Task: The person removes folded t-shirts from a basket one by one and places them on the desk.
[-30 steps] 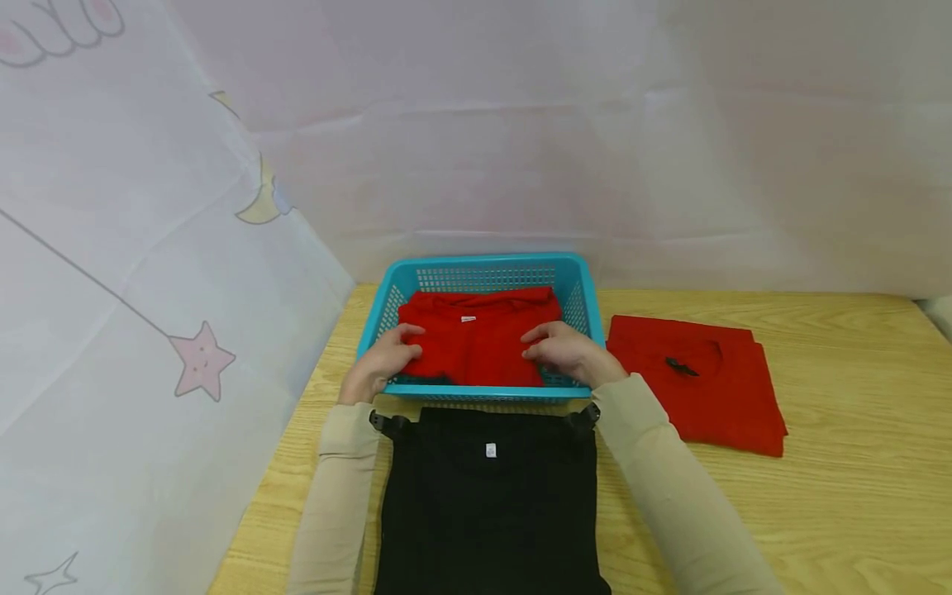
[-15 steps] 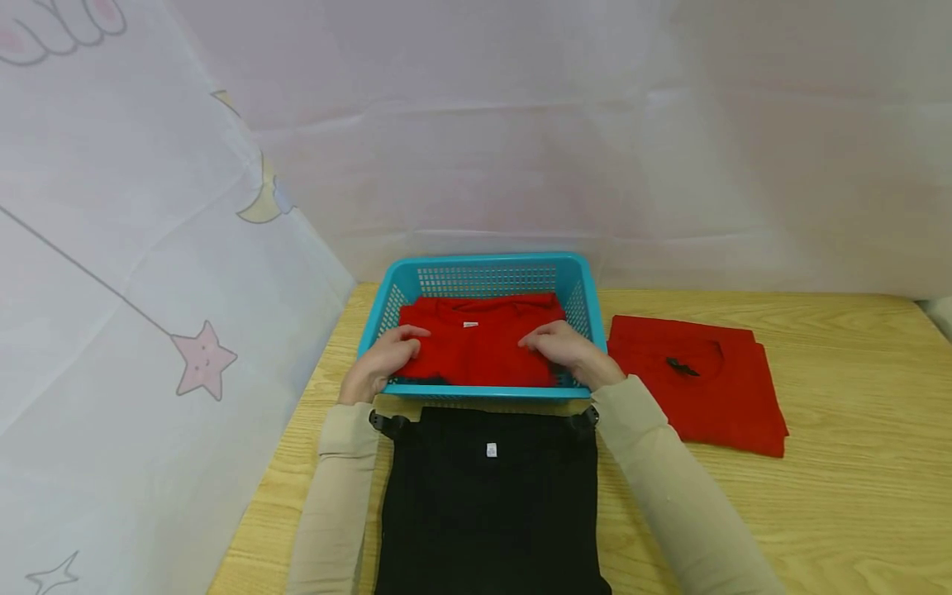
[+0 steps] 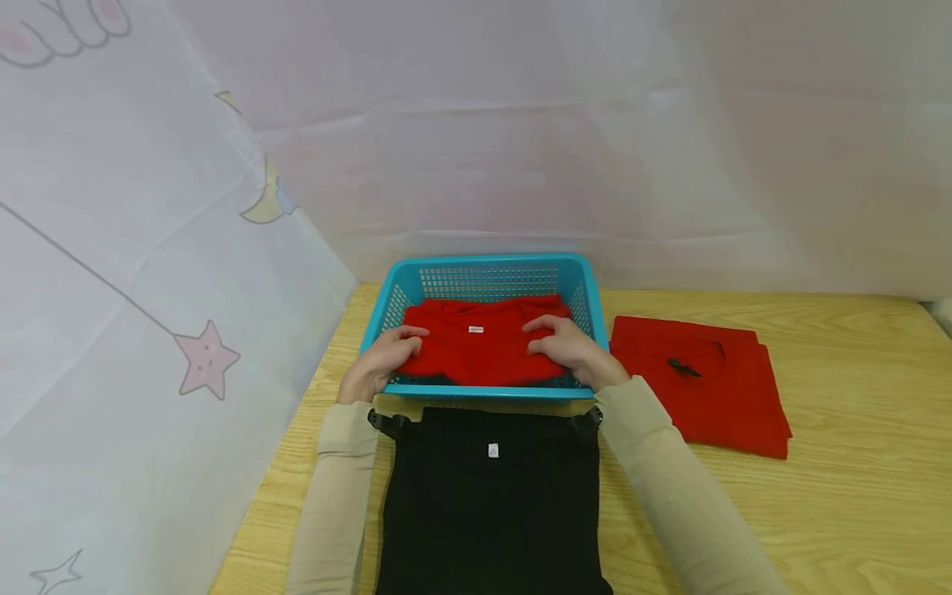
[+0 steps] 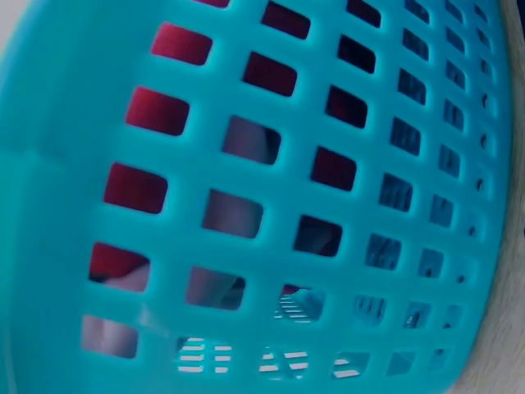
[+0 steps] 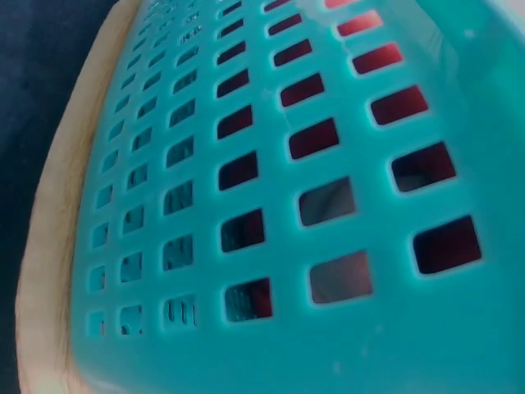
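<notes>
A folded red T-shirt (image 3: 476, 351) with a small white neck label lies inside a blue plastic basket (image 3: 487, 393). My left hand (image 3: 383, 362) reaches over the basket's left front corner and grips the shirt's left side. At the right side my right hand (image 3: 568, 347) holds the shirt, thumb and forefinger spread on its top. Both hands' other fingers are largely hidden in the head view. Through the holes of the basket wall (image 4: 184, 148) in the left wrist view, bits of fingers and red cloth show. Red cloth also shows behind the perforated wall (image 5: 275, 123) in the right wrist view.
A folded black garment (image 3: 491, 512) with a white label lies before the basket, between the forearms. Right of the basket is a red folded shirt stack (image 3: 714, 397) with a small dark item on top. A printed cloth (image 3: 186, 248) hangs left and behind the wooden table (image 3: 855, 413).
The red T-shirt in the basket has shifted slightly right and towards me, and its back edge sits lower. The right hand's fingers have shifted and spread a little; the left hand has barely moved.
</notes>
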A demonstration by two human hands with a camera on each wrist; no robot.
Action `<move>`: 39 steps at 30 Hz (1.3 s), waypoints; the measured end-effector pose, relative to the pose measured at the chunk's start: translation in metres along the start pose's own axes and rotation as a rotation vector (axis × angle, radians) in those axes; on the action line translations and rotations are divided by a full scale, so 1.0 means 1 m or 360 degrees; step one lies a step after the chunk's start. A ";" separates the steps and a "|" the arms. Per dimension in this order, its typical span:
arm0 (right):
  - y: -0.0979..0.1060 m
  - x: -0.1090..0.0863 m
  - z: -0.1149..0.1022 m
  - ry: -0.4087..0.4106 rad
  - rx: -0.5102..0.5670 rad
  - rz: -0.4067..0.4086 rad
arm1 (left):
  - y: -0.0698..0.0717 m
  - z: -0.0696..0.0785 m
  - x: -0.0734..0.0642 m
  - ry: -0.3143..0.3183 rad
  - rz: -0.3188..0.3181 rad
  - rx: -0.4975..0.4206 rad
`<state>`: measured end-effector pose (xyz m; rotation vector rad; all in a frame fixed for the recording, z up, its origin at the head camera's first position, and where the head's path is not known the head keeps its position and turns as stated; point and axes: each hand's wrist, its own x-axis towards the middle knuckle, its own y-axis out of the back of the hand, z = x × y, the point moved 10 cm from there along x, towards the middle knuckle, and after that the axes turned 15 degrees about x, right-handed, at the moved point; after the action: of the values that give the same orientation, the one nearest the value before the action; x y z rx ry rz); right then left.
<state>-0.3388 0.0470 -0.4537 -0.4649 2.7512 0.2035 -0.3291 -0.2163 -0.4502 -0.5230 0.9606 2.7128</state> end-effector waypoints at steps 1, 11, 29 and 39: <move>0.000 0.000 0.001 -0.0007 0.0005 -0.0007 | 0.000 0.000 0.000 0.0002 -0.0006 -0.0010; -0.004 0.000 0.001 -0.0011 -0.0055 -0.0071 | -0.004 0.004 0.000 -0.0044 -0.0043 0.0011; -0.001 0.001 -0.003 0.0094 -0.0099 0.0008 | -0.002 0.007 -0.002 -0.0107 0.0021 0.0148; 0.001 -0.004 -0.009 0.0173 -0.0129 0.0055 | -0.006 0.001 -0.001 -0.0035 -0.0081 -0.0203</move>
<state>-0.3389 0.0472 -0.4438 -0.4621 2.8672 0.3076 -0.3269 -0.2107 -0.4526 -0.5319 0.7620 2.7403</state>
